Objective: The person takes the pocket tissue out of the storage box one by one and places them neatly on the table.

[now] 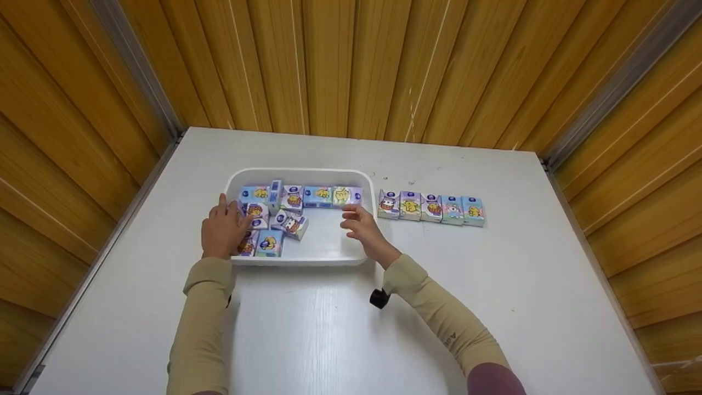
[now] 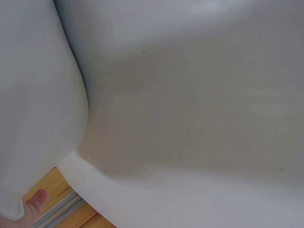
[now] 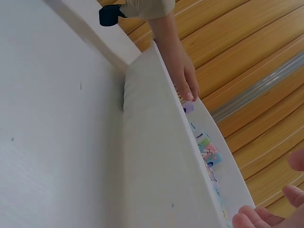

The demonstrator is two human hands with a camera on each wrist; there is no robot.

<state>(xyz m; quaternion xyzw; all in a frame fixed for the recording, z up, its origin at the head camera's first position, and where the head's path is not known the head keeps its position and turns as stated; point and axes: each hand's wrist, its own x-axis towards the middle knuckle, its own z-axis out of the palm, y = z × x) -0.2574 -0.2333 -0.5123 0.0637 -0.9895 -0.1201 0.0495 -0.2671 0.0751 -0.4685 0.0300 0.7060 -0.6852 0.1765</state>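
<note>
White smooth tabletop (image 1: 307,340) runs under everything; nearest item of note is a black boxy wrist cam (image 1: 379,298) by the tan R sleeve (image 1: 439,312), which could catch the tray edge if that arm swings L. Next, a white rectangular round-cornered tray (image 1: 307,262), prob. plastic, w/ small printed packs inside. Along its near wall: a purple cartoon-print pack (image 1: 248,243), partly hidden by a hand, & a light-blue boxy pack (image 1: 270,243). R hand (image 1: 366,233) hangs over the R end, fingers apart & slightly bent, nothing btwn them; a hasty sweep could scatter packs. L hand (image 1: 222,230) reaches over the L wall onto packs, visible fingers a bit apart; can't tell if thumb + fingers pinch one. Leaning hard on that rim might slide or tip the tray. Mid-tray, a purple-and-white pack (image 1: 292,224) sits askew, so shoving others tight may jam them or make one ride up. Farther, a narrow blue pack (image 1: 275,196) stands on edge by the back row, prob. easiest to topple w/ a nudge. Outside, R of tray, five pastel packs (image 1: 431,207) sit in a touching line; a tray bump could break it. Yellow-brown plank-patterned wall (image 1: 378,71) closes the far side.
</note>
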